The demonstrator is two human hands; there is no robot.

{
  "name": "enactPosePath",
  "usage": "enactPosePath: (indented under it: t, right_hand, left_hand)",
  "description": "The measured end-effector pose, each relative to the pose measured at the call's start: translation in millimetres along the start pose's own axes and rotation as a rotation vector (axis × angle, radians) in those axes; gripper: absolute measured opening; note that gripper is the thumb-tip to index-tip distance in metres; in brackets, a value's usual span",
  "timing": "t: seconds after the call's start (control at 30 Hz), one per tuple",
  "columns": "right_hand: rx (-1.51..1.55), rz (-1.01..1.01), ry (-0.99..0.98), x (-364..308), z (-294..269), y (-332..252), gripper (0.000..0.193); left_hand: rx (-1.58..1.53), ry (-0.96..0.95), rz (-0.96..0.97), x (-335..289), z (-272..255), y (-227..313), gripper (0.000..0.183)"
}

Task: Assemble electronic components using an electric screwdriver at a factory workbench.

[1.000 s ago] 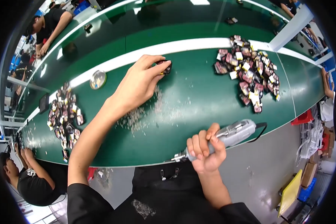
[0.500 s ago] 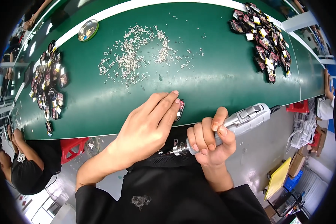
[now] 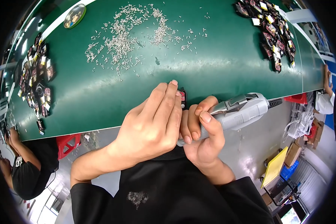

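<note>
My left hand [image 3: 151, 121] reaches over the table's near edge, fingers long and pressed together along a small black-and-red device [image 3: 182, 98]. Only the device's right side shows; my fingers cover the rest, and the thumb is hidden. Close beside it, my right hand [image 3: 202, 136] is wrapped round a grey electric screwdriver [image 3: 242, 112] that lies slantwise, its cord leaving at the upper right. The screwdriver's front end passes behind my left hand, so the bit cannot be seen.
Many small pale screws [image 3: 121, 41] lie scattered over the green table [image 3: 216, 71]. A round dish [image 3: 76, 11] stands at the far left. Heaps of similar devices lie left [image 3: 35, 80] and right [image 3: 274, 35]. Another person [image 3: 28, 168] sits at left; a red stool [image 3: 68, 145] is nearby.
The screwdriver has moved left, and its front end has gone from plain view to behind my left hand. My left hand stays on the device. The whole view has shifted slightly.
</note>
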State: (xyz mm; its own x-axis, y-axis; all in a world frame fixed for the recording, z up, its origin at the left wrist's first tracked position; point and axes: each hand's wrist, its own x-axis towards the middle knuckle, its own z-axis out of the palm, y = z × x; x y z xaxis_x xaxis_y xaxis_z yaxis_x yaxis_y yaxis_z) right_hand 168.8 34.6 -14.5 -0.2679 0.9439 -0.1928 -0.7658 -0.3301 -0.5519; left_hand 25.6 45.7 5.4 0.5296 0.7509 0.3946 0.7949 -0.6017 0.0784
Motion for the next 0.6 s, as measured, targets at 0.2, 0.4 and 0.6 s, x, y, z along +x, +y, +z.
enactPosePath:
  t: [0.2,0.4,0.6]
  right_hand:
    - [-0.147,-0.069,-0.357,16.8,-0.7,-59.7,0.018]
    - [-0.233,-0.224,-0.428,49.4,17.8,-86.8,0.028]
    - [-0.317,-0.258,-0.41,68.2,10.5,-73.1,0.031]
  left_hand:
    - [-0.162,-0.121,-0.025,-6.0,-8.4,-0.5,0.037]
    - [-0.069,-0.133,0.036,-11.8,-4.2,-0.8,0.042]
    - [-0.13,-0.123,-0.015,-13.0,-2.1,0.5,0.039]
